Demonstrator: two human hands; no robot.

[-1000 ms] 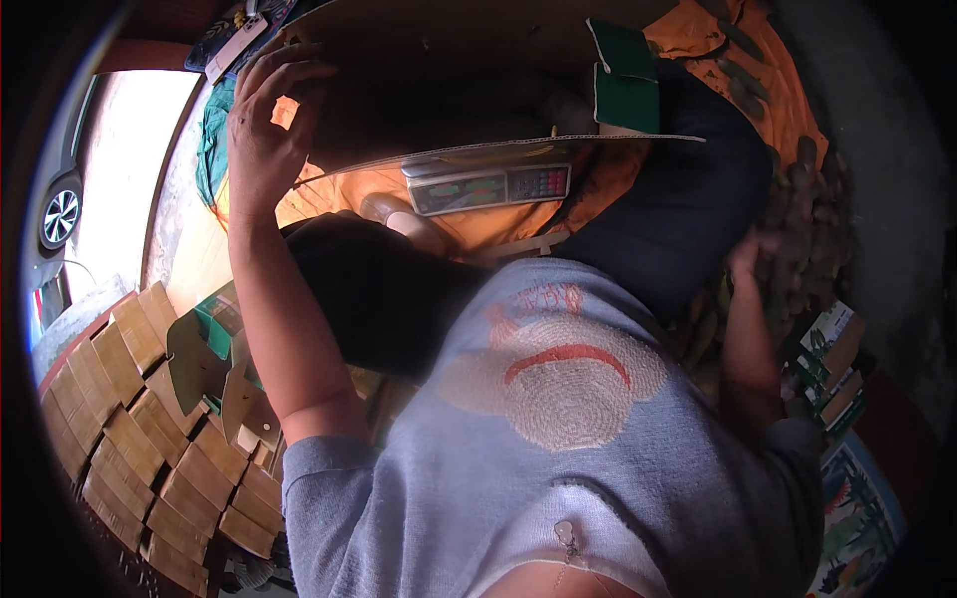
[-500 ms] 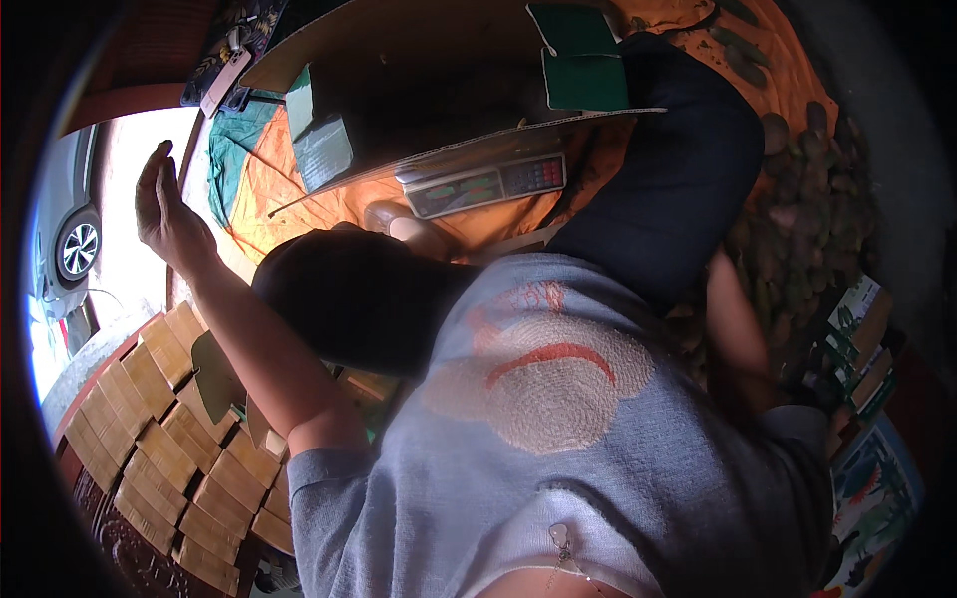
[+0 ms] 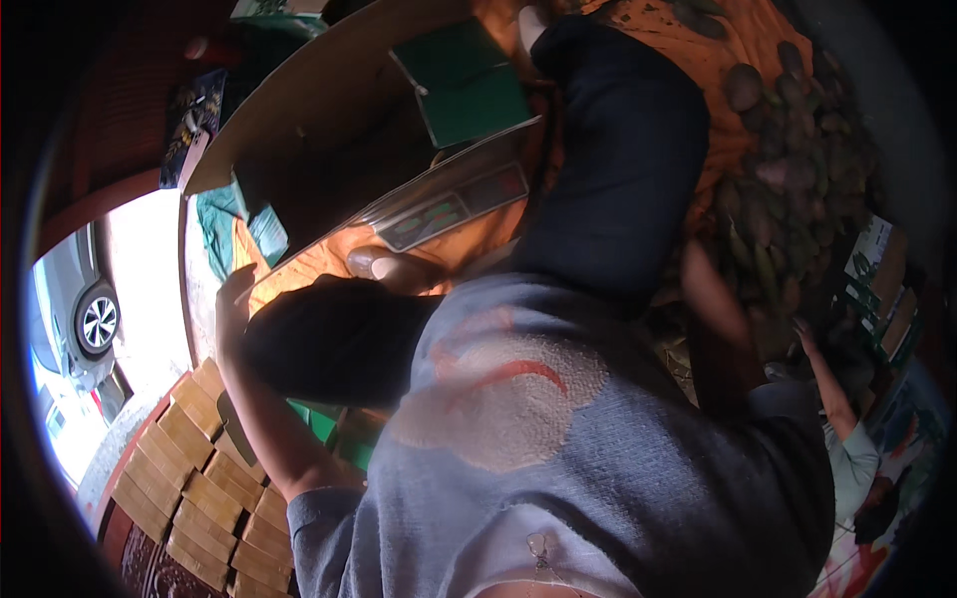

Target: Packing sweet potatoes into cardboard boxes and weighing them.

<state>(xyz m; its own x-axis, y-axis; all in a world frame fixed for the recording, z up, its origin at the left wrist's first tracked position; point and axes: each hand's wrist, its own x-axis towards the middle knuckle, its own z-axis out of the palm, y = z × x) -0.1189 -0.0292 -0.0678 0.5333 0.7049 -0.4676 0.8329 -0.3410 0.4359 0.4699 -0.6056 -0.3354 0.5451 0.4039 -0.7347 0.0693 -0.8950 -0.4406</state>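
My left hand (image 3: 235,297) is raised at the near left corner of a large cardboard box (image 3: 289,90). Its fingers are stretched out, and nothing shows in them. The box stands open and tilted in view, with green flaps (image 3: 474,95) and a dark inside. Under its near side is a digital scale (image 3: 439,214) with a lit panel. My right forearm (image 3: 713,299) reaches down beside my right thigh, and the leg hides that hand. Beyond that forearm lies a heap of brown and greenish oblong produce (image 3: 788,189), like tubers; its exact kind is unclear.
An orange sheet (image 3: 738,40) covers the floor. Folded brown cartons (image 3: 189,458) are stacked at the left. A car (image 3: 85,309) stands outside the doorway. Another person's arm (image 3: 832,384) shows at the right, near green-printed cartons (image 3: 872,269).
My left hand has lowered and moved right, toward the box corner. The whole view has shifted and turned. Another person's arm and shirt now show at the right.
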